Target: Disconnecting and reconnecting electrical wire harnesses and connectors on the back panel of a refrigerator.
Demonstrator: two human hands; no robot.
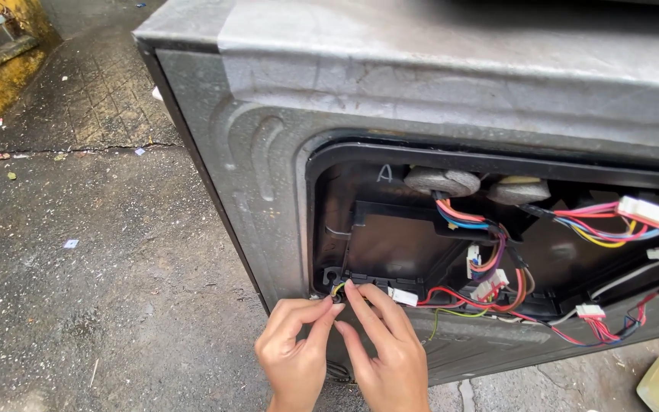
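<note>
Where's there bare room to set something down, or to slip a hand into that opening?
Bare ground lies left of the grey cabinet. Inside the opening, its dark left wall is free; the wires crowd the middle and right.

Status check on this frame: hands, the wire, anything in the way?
Left hand and right hand both pinching a small yellow-green wire at the panel opening's lower left corner. White connector and red wire bundle close on the right.
</note>
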